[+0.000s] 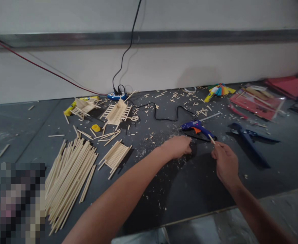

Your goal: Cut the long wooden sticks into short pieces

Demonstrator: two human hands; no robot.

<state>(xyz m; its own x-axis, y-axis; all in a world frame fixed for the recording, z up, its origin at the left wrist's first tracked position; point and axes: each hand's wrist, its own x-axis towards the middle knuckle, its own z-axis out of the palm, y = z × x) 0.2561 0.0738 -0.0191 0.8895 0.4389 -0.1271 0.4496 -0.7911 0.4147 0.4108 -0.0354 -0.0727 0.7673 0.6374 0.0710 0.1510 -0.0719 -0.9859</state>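
Right hand (226, 159) pinches a wooden stick (211, 139) near the hot-glue gun (201, 129), seemingly positioning it; whether my curled left hand (178, 146) holds anything I can't tell; next calls for steadiness

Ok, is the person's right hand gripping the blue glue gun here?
No, the right hand holds a small wooden stick, while the glue gun is on the table.

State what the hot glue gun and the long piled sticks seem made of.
Hot glue gun: probably hard plastic, given its smooth, blue, moulded-looking body. Long piled sticks: wood or bamboo, apparently unfinished; their pale tan colour looks bare.
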